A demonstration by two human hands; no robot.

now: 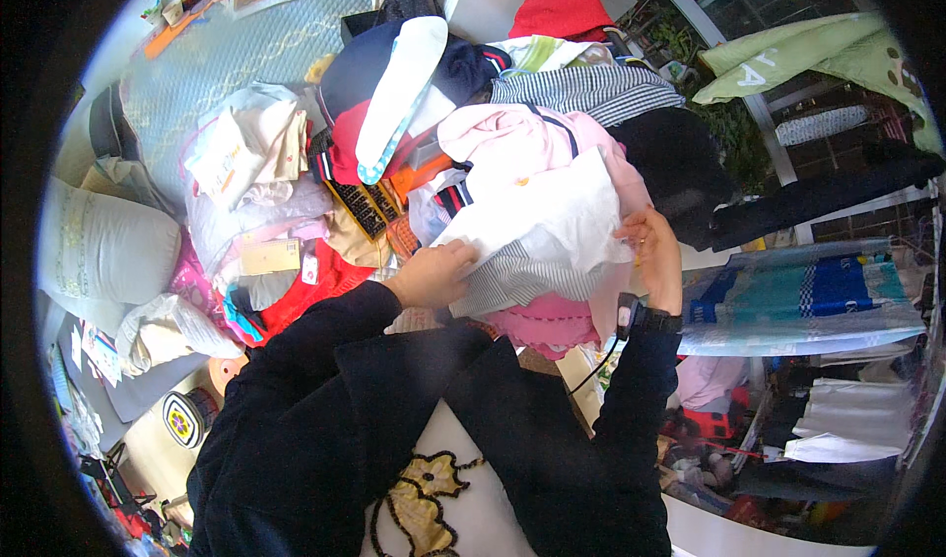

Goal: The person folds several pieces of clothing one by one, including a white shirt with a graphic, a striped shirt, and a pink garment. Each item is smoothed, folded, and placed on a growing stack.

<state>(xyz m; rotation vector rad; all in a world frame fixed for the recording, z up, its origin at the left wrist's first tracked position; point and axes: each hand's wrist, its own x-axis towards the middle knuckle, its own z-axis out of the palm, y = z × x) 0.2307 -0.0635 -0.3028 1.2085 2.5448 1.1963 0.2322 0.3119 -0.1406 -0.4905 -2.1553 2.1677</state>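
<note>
A thin white cloth garment [547,217] lies spread over a heap of clothes, between my hands. My left hand [437,270] grips its lower left edge, fingers curled over the fabric. At its right side is my right hand [649,247], fingers bent at the edge; whether they pinch the cloth is hard to tell. A pink garment [510,139] rests behind the white one. Grey-and-white striped fabric [517,284] shows beneath it, with a pink scalloped cloth [547,324] lower down. A long white piece with a dotted blue border [403,91] lies on navy and red clothing.
On the left are a wooden-beaded abacus [363,206], a yellowish notebook [270,257], plastic bags [174,332] and a white pillow [111,250]. A quilted blue mat [222,62] lies behind. Towels [805,298] hang at the right, near a window; a black cable runs beside my right wrist.
</note>
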